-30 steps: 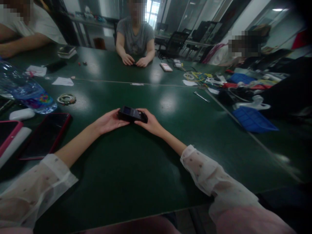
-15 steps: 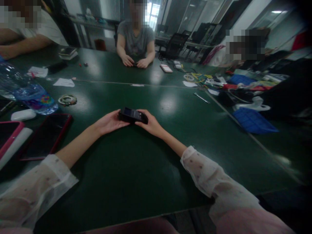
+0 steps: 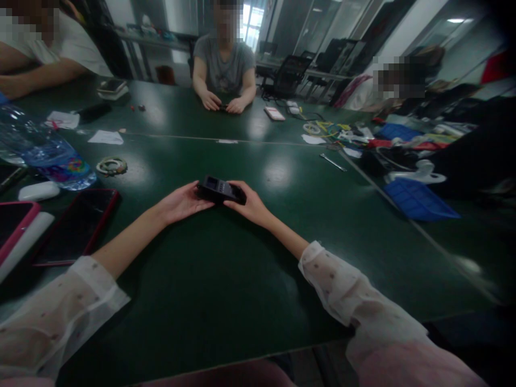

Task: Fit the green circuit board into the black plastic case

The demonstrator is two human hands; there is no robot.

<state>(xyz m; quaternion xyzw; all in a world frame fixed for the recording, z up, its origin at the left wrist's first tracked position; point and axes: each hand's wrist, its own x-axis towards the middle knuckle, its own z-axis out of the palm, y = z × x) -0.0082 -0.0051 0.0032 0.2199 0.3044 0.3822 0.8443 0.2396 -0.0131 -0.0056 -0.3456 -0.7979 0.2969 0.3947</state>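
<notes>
Between my hands is a small black handheld device (image 3: 220, 189) with a dark screen at its left part and a row of small buttons beside it. My left hand (image 3: 183, 204) grips its left end, palm up, fingers under and behind it. Its right end sits in my right hand (image 3: 250, 204), thumb in front and fingers over the back. The device is held over the middle of the dark green table (image 3: 193, 290), tilted a little. Whether it touches the tabletop I cannot tell.
To the left lie a dark red-edged phone (image 3: 78, 226), a water bottle (image 3: 48, 148), a white case (image 3: 39, 191) and a cable coil (image 3: 112, 166). At right are a wrench (image 3: 332, 162), tangled cables (image 3: 322, 129) and a blue tray (image 3: 419, 199). A person (image 3: 224, 70) sits opposite.
The device has turned very slightly in my hands, so its buttons show more clearly. Both hands keep their hold in nearly the same place.
</notes>
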